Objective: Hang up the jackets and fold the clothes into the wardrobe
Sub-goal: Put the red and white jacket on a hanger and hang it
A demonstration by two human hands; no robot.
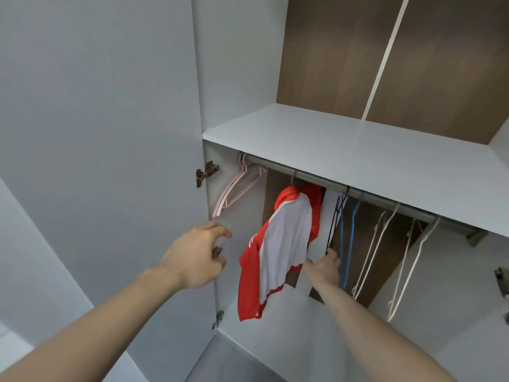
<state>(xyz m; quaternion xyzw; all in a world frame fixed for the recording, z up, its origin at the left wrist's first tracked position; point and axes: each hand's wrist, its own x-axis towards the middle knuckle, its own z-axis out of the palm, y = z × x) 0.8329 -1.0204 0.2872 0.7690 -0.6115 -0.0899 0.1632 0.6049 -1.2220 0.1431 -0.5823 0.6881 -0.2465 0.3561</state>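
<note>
A red and white jacket (pixel 278 249) hangs on a purple hanger (pixel 294 178) from the metal rod (pixel 330 186) under the wardrobe shelf. My left hand (pixel 192 257) hovers left of the jacket by the wardrobe's side wall, fingers loosely curled and holding nothing. To the right of the jacket, my right hand (pixel 325 267) reaches in. Its fingers hold the lower end of a black hanger (pixel 334 219) that hangs on the rod.
Pink hangers (pixel 237 188) hang at the rod's left end. Blue hangers (pixel 348 238) and white hangers (pixel 385 249) hang to the right. A white shelf (pixel 344 150) spans the space above the rod. The open door (pixel 96 133) stands at the left on its hinges (pixel 206 172).
</note>
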